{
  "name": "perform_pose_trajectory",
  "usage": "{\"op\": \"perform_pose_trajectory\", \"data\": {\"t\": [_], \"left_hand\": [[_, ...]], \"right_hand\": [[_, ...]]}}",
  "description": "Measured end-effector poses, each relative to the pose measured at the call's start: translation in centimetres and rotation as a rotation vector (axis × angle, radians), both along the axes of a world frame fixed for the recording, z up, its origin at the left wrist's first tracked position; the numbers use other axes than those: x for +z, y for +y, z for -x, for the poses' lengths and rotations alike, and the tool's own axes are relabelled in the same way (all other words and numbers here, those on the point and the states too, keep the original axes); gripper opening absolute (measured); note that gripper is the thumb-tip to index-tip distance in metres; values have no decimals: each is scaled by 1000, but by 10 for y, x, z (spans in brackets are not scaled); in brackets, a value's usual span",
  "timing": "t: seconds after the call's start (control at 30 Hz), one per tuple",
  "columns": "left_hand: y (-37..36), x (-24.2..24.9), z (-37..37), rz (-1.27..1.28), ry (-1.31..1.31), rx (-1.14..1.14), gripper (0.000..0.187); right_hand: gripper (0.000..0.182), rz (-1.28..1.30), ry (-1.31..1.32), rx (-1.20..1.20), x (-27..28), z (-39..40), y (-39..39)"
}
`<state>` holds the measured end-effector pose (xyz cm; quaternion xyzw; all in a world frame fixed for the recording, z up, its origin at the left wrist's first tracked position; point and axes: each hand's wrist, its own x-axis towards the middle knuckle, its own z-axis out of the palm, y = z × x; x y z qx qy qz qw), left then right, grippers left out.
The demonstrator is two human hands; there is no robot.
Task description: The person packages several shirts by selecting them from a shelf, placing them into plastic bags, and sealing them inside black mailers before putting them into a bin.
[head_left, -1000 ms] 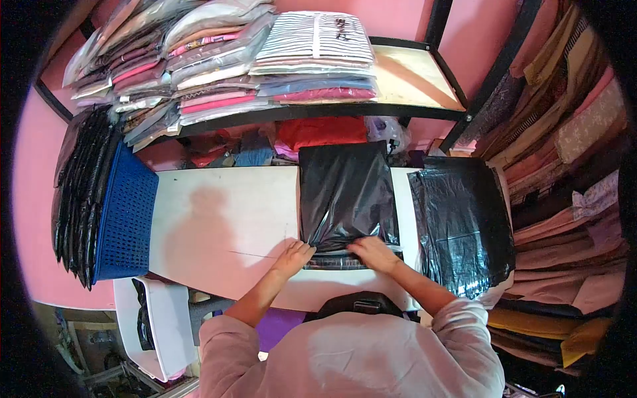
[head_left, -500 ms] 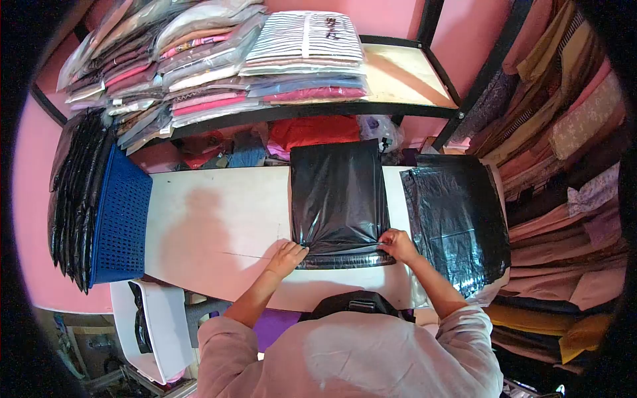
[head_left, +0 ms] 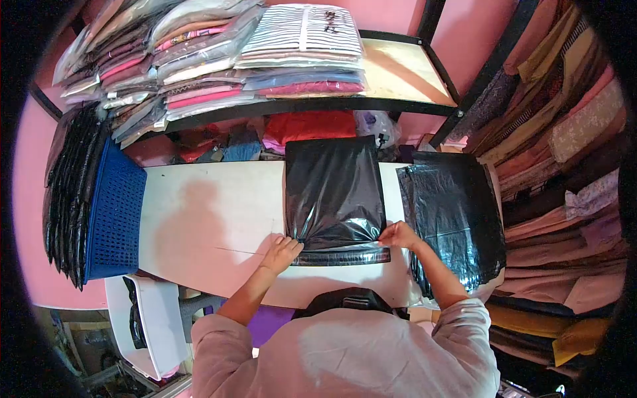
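A black plastic mailer bag (head_left: 335, 192) lies flat on the white table (head_left: 252, 192), its near end toward my body. My left hand (head_left: 284, 252) pinches the bag's edge at the near left corner. At the near right side, my right hand (head_left: 398, 235) grips the other edge between thumb and fingers. The plastic puckers and creases between the two hands, and a glossy flap strip runs along the near end. What lies inside the bag is hidden.
More black plastic bags (head_left: 454, 222) lie at the table's right. A blue basket (head_left: 116, 212) holding several black packages stands at the left. Wrapped folded clothes (head_left: 206, 66) fill the shelf (head_left: 405, 66) behind. Fabrics (head_left: 564, 219) hang along the right. A white bin (head_left: 149, 325) sits below.
The whole view has shifted slightly. Both hands keep hold of the bag's near edges, and the creases in the plastic have changed a little.
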<state>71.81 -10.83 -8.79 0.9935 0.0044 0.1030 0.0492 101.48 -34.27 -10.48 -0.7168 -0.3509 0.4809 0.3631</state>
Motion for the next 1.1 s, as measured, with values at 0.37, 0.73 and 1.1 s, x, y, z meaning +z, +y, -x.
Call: {"op": "perform_pose_trajectory", "data": {"t": [0.37, 0.73, 1.1], "left_hand": [[-15, 31, -15, 13, 125, 46, 25], [-94, 6, -90, -41, 82, -241, 63], [-105, 10, -95, -8, 172, -129, 73]], "right_hand": [[19, -99, -447, 77, -4, 16, 7], [14, -242, -457, 62, 12, 27, 10], [9, -261, -447, -13, 4, 21, 17]]}}
